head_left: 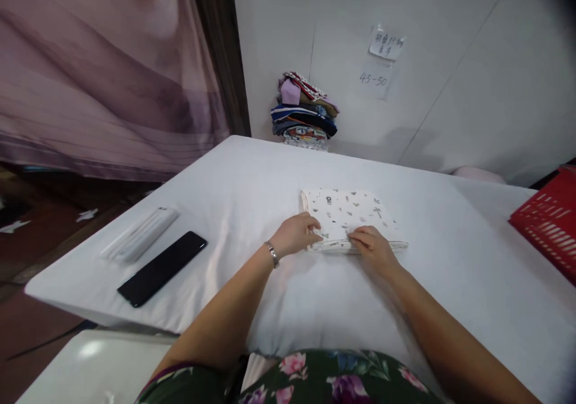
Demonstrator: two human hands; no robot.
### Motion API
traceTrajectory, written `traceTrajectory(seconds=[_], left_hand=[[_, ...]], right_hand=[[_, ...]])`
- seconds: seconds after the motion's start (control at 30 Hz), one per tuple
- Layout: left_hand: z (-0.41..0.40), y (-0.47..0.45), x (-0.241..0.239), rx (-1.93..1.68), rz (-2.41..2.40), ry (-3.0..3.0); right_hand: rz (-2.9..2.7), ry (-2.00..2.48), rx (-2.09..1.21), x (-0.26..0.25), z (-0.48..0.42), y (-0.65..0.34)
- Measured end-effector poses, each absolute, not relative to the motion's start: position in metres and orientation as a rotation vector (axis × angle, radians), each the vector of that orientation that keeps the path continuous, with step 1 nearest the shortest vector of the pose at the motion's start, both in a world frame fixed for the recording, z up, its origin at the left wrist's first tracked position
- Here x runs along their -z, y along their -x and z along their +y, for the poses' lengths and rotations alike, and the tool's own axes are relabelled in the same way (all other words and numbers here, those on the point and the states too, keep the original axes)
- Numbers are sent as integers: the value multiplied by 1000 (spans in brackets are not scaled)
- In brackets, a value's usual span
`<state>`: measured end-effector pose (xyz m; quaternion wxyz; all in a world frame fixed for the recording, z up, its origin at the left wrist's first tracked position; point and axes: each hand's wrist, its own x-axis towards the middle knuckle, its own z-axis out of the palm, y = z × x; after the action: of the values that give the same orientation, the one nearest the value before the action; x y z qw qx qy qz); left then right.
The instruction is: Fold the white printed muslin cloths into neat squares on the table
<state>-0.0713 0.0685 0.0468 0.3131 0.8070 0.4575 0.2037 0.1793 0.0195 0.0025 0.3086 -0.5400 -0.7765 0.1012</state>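
A folded white cloth (pixel 348 209) with small printed figures lies flat on the table, its layered edge toward me. My left hand (pixel 297 234), wearing a metal bracelet (pixel 272 254), rests on the cloth's left near corner, thumb and fingers apart. At the middle of the near edge, my right hand (pixel 372 247) pinches the cloth between thumb and fingers. What lies under the right fingertips is partly hidden.
White cloth covers the table (pixel 252 194). To the left lie a black phone (pixel 162 268) and a clear plastic-wrapped pack (pixel 140 235). A red plastic basket (pixel 546 218) stands at the right edge. Folded fabrics (pixel 305 113) are stacked against the wall behind.
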Motion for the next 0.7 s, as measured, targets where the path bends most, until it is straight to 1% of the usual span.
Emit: traceTrajectory(seconds=[0.17,0.4,0.7], left_hand=[[70,74,-43,-392,1182,-2218],[64,73,-47,-347,1161,-2392],[61,76,-56,-225,1195,-2425]], right_hand=[[-1959,1415,-341,3,19,-179],[-1988,1323,-279,5,16,-177],[-2055,1290,-244,-1,9,-168]])
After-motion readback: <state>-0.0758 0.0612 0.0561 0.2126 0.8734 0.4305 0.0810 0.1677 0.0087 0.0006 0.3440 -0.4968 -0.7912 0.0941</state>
